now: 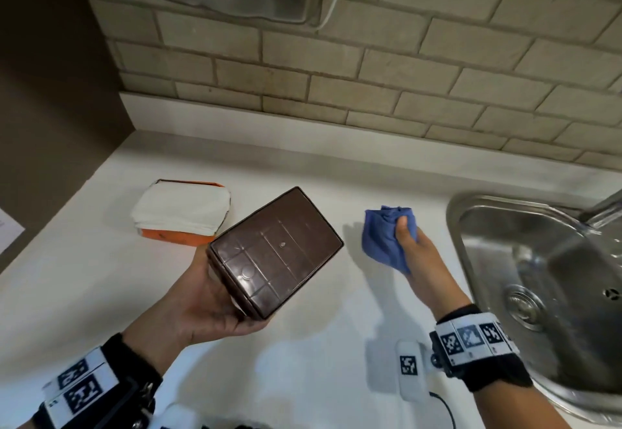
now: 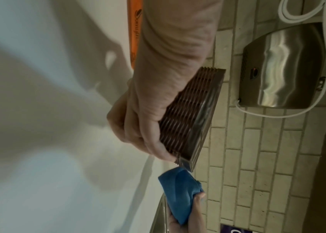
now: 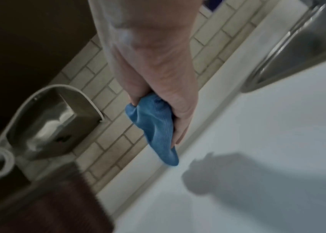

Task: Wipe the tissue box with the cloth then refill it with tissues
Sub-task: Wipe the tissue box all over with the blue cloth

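My left hand (image 1: 215,297) grips a brown plastic tissue box (image 1: 274,252) above the counter, its flat underside turned up toward me. The left wrist view shows the box's ribbed side (image 2: 188,119) with my fingers (image 2: 148,138) curled round it. To the right, apart from the box, my right hand (image 1: 414,243) holds a bunched blue cloth (image 1: 387,237) just above the counter; the cloth (image 3: 154,126) hangs from my fingers (image 3: 180,123) in the right wrist view. An opened orange pack of white tissues (image 1: 181,210) lies on the counter behind the box.
A steel sink (image 1: 538,277) with a tap sits at the right of the white counter (image 1: 303,361). A metal hand dryer (image 2: 283,69) with a white cable hangs on the tiled wall. A brown panel closes off the left side.
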Motion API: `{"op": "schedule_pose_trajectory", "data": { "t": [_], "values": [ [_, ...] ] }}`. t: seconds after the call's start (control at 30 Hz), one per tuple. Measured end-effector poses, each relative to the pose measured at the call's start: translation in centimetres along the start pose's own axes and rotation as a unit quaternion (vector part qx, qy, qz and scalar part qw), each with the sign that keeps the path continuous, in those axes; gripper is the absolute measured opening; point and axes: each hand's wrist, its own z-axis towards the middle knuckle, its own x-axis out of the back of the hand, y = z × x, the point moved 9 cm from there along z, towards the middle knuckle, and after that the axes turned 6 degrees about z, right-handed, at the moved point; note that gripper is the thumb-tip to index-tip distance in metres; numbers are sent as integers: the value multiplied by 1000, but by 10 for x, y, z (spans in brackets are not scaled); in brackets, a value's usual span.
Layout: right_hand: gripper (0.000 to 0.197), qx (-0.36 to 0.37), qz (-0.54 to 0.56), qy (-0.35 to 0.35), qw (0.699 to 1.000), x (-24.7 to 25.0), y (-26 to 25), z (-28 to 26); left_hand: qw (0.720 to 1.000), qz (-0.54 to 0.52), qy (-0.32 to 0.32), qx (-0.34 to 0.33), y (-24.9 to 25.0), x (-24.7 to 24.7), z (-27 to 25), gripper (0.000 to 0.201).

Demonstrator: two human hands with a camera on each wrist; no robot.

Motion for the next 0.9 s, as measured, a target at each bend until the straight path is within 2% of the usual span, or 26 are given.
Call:
{"op": "schedule_pose_trajectory", "data": {
  "t": [0.07, 0.13, 0.2, 0.27, 0.3, 0.33, 0.4, 0.53, 0.57, 0.6, 0.7, 0.73, 0.77, 0.8, 0.83, 0.9],
  "values": [
    [35, 44, -109, 66, 991, 21, -7, 13, 1000, -2, 6, -2, 2, 2, -1, 80],
    [28, 128, -251, 92, 955, 26, -20, 25, 1000, 0, 6, 0, 3, 2, 0, 80],
    [40, 177, -428, 45, 885, 17, -15, 38, 1000, 2, 8, -3, 2, 2, 1, 79],
    [61, 149, -580, -48, 800, 6, 21, 45, 1000, 2, 7, -7, 3, 3, 2, 77],
    [78, 123, -624, -92, 766, 4, 41, 44, 1000, -2, 8, -9, 3, 3, 3, 77],
    [93, 95, -645, -124, 748, 7, 60, 43, 1000, -7, 7, -10, 3, 4, 4, 77],
    [105, 67, -657, -143, 737, 14, 81, 39, 1000, -12, 12, -14, 5, 7, 5, 76],
    [90, 24, -673, -131, 727, 20, 83, 30, 999, 17, 42, -30, 10, 11, 8, 68],
    [85, 20, -671, -118, 732, 18, 75, 27, 998, 27, 45, -34, 11, 10, 9, 63],
    [80, 27, -651, -99, 752, 12, 63, 24, 998, 34, 48, -38, 12, 9, 10, 59],
    [64, 66, -475, -31, 877, -14, 9, 10, 996, 60, 54, -48, 18, 7, 11, 53],
    [61, 46, -400, -25, 915, -23, -2, 5, 995, 68, 55, -51, 20, 5, 12, 52],
    [64, -7, -327, -30, 944, -31, -4, 0, 994, 81, 56, -56, 22, 3, 11, 51],
    [72, -81, -260, -38, 962, -38, -1, -6, 992, 99, 55, -62, 24, 0, 11, 52],
    [74, -161, -191, -44, 967, -45, 6, -13, 990, 117, 54, -66, 26, -2, 12, 53],
    [60, -269, -86, -73, 956, -64, 13, -26, 984, 153, 51, -76, 29, -6, 13, 56]
  ]
}}
